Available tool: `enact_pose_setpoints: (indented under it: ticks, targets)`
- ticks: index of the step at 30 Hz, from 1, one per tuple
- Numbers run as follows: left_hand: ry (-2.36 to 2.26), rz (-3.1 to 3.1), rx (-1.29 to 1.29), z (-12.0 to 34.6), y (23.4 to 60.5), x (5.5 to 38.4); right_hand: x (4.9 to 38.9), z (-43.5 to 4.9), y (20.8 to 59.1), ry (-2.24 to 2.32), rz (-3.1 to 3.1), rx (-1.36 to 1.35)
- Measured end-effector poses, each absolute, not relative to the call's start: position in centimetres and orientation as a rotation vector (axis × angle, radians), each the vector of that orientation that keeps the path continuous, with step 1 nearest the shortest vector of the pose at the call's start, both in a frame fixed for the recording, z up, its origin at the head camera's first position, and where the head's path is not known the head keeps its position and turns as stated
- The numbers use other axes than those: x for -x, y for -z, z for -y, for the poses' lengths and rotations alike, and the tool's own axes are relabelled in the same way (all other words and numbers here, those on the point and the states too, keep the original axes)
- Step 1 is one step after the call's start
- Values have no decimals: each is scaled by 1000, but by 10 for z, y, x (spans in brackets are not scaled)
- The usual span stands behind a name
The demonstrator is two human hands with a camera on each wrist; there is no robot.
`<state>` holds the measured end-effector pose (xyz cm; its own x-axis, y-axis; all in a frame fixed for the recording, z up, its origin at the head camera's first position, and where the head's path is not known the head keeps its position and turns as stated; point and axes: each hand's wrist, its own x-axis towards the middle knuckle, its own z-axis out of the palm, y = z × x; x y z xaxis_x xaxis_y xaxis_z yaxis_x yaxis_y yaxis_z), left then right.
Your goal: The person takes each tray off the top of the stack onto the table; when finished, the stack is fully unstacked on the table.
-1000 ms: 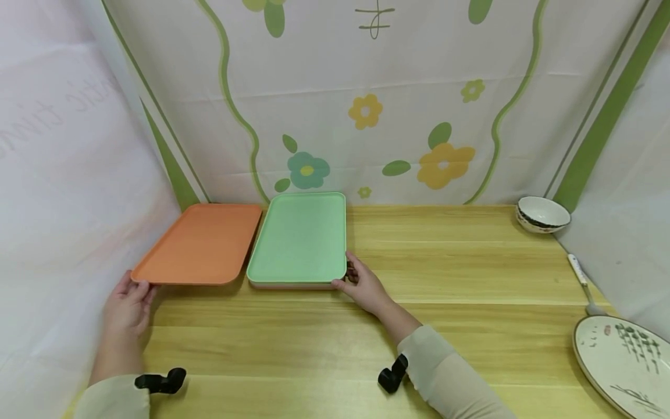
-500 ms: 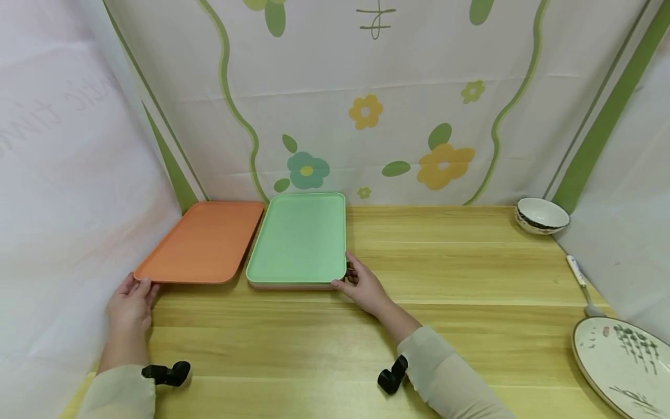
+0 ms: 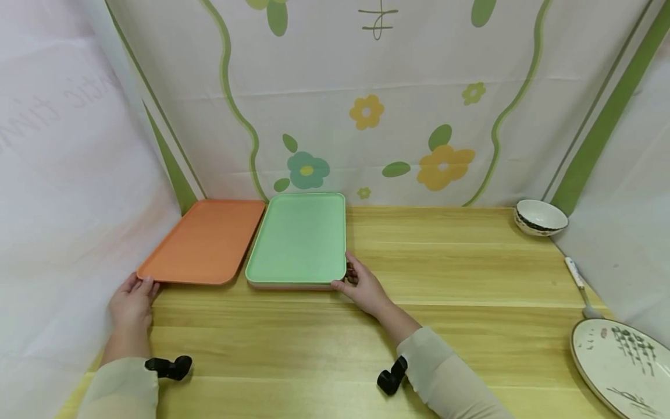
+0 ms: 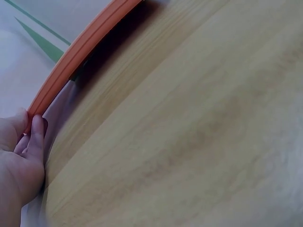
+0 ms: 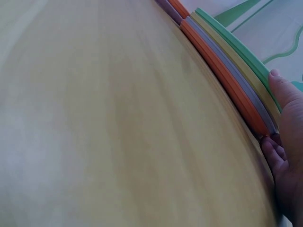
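"Orange tray (image 3: 204, 241), one: shifted slightly rightward and farther back over the last second."
"Present location?"
"Left of the green-topped tray stack (image 3: 298, 238), just beside it; near edge seemingly off the table (image 3: 293, 349)."
"Fingers?"
"Left hand (image 3: 131, 302): pinching its near-left corner. Right hand (image 3: 368, 291): gripping the stack's near-right corner."
"Meaning?"
"Spacing nearly settled, apparently; release not yet made."
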<state>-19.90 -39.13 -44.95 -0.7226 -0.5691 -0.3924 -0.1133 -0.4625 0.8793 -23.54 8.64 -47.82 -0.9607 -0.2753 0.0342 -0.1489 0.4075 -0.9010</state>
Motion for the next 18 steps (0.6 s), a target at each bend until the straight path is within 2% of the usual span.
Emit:
enact_pose_setpoints:
  ticks: [8,18]
  targets:
    - [1831,1970,-1006,385,454,200,235,-87,477,1613,-2536,423]
    - [1565,2154,-871,355,453,196,235,-86,477,1631,-2532,416]
